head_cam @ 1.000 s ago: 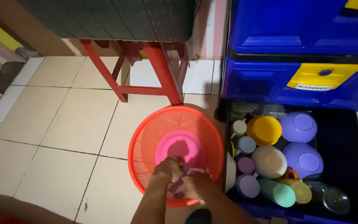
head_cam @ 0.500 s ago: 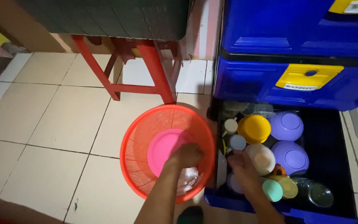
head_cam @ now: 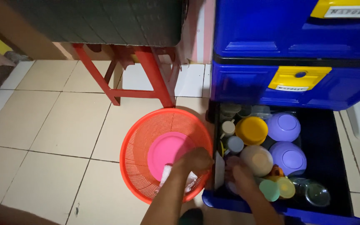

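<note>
Inside the red mesh basket [head_cam: 138, 166], at its edge nearest the open blue drawer [head_cam: 338, 166], the left hand [head_cam: 194, 160] curls over a small pale cup [head_cam: 166, 173]. It looks light, stiff and smooth, best gripped around its wall. The right hand [head_cam: 238, 173] reaches among the drawer's cups; whether its fingers grasp anything cannot be told.

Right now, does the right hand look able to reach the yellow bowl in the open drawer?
Probably yes. The right hand is already inside the open drawer, at its near left corner, and the yellow bowl lies upside down on top, further back, with nothing covering it.
</note>
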